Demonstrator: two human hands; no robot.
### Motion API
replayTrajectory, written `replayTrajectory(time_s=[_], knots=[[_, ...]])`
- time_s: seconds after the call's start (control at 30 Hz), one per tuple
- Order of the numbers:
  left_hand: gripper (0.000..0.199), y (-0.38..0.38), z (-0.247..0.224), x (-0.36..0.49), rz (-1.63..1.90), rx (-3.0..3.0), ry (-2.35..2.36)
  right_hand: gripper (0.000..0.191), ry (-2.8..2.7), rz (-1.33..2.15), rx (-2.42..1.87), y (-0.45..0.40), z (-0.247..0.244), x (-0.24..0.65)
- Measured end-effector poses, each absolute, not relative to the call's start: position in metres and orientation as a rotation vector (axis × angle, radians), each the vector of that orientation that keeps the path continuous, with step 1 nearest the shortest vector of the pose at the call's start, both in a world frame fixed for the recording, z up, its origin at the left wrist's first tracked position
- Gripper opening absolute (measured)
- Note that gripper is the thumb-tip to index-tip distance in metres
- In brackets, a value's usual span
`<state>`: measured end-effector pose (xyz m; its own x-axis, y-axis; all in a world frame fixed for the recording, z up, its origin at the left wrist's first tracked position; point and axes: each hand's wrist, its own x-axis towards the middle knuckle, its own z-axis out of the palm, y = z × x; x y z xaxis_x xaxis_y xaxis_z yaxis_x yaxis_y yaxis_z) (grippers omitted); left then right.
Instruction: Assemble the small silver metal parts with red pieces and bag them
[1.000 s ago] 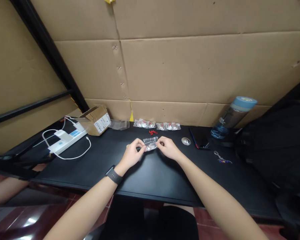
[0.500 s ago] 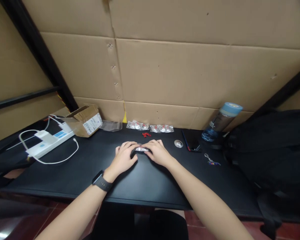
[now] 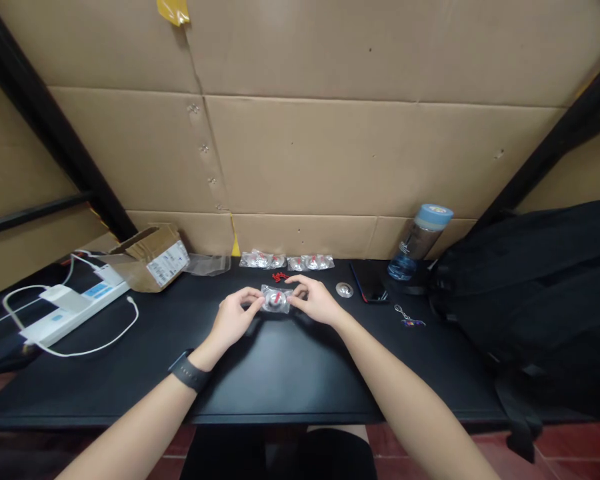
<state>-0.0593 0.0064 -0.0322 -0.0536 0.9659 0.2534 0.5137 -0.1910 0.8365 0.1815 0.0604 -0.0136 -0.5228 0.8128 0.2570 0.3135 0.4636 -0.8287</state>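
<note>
A clear plastic packet [image 3: 276, 299] with a round silvery disc and a red piece inside is stretched between my two hands. My left hand [image 3: 236, 315] pinches its left edge between thumb and fingers, with a dark watch on that wrist. The right edge is pinched by my right hand [image 3: 315, 300]. Just behind the packet lies a small heap of red pieces [image 3: 280, 277]. Two groups of similar packets, one on the left [image 3: 263, 259] and one on the right [image 3: 311, 262], lie along the cardboard wall. A loose silvery disc [image 3: 345, 290] rests right of my right hand.
On the black table [image 3: 280, 373], an open cardboard box [image 3: 155, 260], a clear bag [image 3: 207, 265] and a white power strip [image 3: 75, 310] with cables are left. To the right are a phone [image 3: 370, 283], a bottle [image 3: 419, 241], a keychain [image 3: 409, 318] and a black backpack [image 3: 535, 300].
The packet has turned from edge-on to face-up, so its disc and red piece now show. My hands have moved slightly apart to its two sides. The camera view has shifted a little.
</note>
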Motion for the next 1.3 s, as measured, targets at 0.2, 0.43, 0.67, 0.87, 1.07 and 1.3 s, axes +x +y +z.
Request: replayTrajectory(time_s=[0.2, 0.43, 0.67, 0.87, 1.07, 1.3], knots=[[0.026, 0.095, 0.0, -0.026, 1.122, 1.651, 1.906, 0.018, -2.124, 0.467, -1.062, 0.083, -0.009, 0.21], [0.035, 0.11, -0.005, -0.04, 1.001, 1.922, 2.29, 0.015, -2.168, 0.269, -1.134, 0.099, -0.007, 0.232], [0.046, 0.078, -0.021, -0.141, 0.831, 2.026, 2.568, 0.051, -2.387, 0.191, -1.639, 0.104, -0.006, 0.266], [0.041, 0.082, -0.029, -0.162, 0.86, 1.834, 2.604, 0.044, -2.435, 0.366, -1.59, 0.117, -0.014, 0.299], [0.037, 0.086, -0.028, -0.163, 0.727, 1.806, 2.601, 0.045, -2.406, 0.413, -1.579, 0.121, -0.016, 0.303], [0.033, 0.083, -0.022, -0.157, 0.645, 1.841, 2.631, 0.043, -2.377, 0.444, -1.609, 0.12, -0.015, 0.304]])
